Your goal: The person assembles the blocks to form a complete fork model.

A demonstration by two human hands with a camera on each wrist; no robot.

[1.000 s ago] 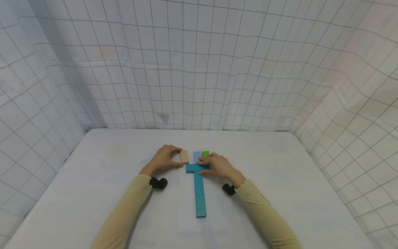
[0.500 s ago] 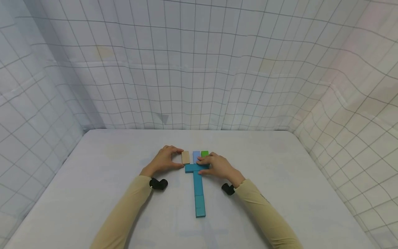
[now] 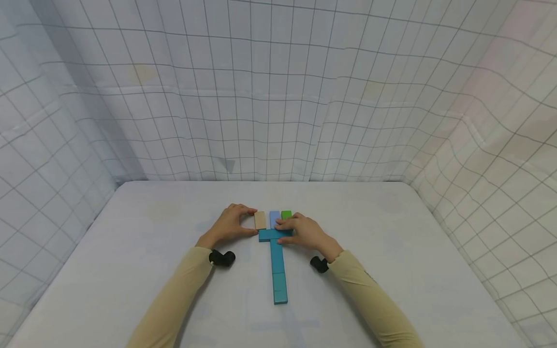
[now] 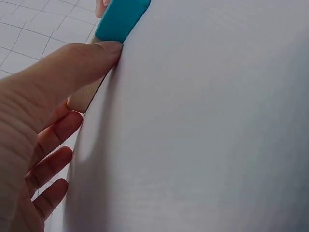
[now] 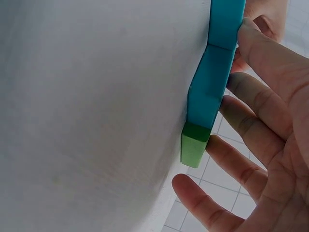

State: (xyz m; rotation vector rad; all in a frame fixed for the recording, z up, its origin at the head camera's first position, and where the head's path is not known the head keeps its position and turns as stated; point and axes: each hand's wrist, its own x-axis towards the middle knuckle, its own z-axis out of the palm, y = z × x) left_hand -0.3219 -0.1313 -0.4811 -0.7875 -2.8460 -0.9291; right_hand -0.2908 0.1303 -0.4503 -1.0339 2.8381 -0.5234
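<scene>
My left hand (image 3: pixel 228 223) pinches a tan wooden block (image 3: pixel 259 220) between thumb and forefinger at the far left of a block layout. In the left wrist view the thumb covers part of the wooden block (image 4: pixel 87 94), whose end meets a teal block (image 4: pixel 123 19). My right hand (image 3: pixel 304 231) rests over the right part of the teal crossbar (image 3: pixel 269 235), its fairly straight fingers touching the blocks and hiding some of them. Behind the crossbar stand a light blue block (image 3: pixel 274 218) and a green block (image 3: pixel 286 213). A teal stem (image 3: pixel 277 263) runs toward me.
The blocks lie on a white table (image 3: pixel 152 270). A white curtain with a dark grid (image 3: pixel 278 106) hangs behind the table and along both sides. Each wrist wears a black device, one on the left (image 3: pixel 222 257) and one on the right (image 3: pixel 319 264).
The left hand has slid the wooden block slightly right and straightened it, up to the crossbar's left end. My right hand has stayed in place.
</scene>
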